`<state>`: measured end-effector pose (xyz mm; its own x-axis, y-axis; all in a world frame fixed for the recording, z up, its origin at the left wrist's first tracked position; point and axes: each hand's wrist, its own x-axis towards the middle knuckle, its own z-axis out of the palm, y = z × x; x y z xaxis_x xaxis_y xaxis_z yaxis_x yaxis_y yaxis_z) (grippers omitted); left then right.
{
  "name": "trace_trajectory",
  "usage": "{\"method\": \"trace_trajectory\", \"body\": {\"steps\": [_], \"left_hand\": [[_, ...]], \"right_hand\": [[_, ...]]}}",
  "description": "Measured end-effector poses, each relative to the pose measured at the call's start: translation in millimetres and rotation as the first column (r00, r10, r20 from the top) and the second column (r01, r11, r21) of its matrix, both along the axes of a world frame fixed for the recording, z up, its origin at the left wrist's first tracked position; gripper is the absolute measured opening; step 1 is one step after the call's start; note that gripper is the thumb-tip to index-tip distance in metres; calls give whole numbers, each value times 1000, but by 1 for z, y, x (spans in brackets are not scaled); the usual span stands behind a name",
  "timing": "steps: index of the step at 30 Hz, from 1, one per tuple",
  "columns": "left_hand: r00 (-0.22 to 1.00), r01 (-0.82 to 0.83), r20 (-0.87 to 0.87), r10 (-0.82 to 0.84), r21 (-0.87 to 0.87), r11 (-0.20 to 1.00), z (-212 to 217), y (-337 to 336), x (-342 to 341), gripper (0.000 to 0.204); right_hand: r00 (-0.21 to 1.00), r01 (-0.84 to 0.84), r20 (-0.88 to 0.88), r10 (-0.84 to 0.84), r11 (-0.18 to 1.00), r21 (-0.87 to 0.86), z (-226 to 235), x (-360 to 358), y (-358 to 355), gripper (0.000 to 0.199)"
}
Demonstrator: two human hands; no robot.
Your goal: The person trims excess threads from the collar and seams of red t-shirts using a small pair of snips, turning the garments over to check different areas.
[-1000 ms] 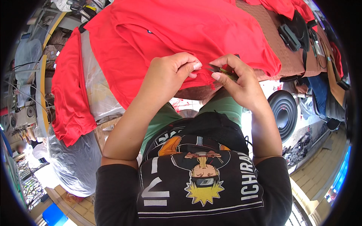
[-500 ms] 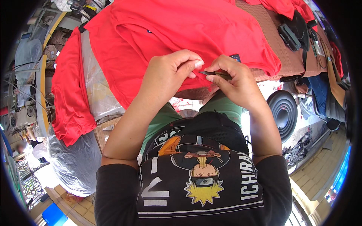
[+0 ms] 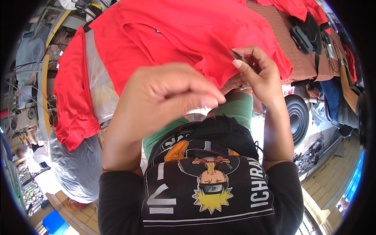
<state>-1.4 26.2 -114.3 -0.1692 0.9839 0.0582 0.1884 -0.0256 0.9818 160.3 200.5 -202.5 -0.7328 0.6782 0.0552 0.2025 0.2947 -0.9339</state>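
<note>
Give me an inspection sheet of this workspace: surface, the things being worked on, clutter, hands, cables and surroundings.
Surface: brown textured table, mostly covered by cloth.
Job's things: red garment spread over the table, its hem hanging off the near edge; small thread snips at that hem.
Clutter: second red cloth draped to the left over clear plastic sheeting; black bag at the table's far right.
Hands: left hand raised off the garment, fingers pinched together, anything in them too small to tell; right hand holds the snips against the hem.
Cables: thin wires at the far left.
Surroundings: round black speaker on the floor to the right; blue bin lower left.
</note>
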Motion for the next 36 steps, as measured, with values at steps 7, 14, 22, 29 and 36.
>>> {"method": "trace_trajectory", "body": {"steps": [7,14,22,29,36], "left_hand": [[948,39,-312,-69,-102,994,4,-17,-2,12],[696,-94,-707,127,85,992,-45,9,9,24],[828,-242,-530,180,-48,969,-108,20,16,23],[955,-266,90,282,-156,951,-104,21,14,21],[932,-228,235,275,-207,951,-96,22,8,29]], "right_hand": [[1000,-6,-27,5,1000,-29,-1,5,3,23],[974,-210,71,216,974,-88,-12,12,-2,29],[947,-255,225,228,961,103,-19,1,-14,12],[947,-212,260,189,975,63,-12,0,-12,9],[978,-192,-72,196,980,59,-6,-2,-19,13]]}}
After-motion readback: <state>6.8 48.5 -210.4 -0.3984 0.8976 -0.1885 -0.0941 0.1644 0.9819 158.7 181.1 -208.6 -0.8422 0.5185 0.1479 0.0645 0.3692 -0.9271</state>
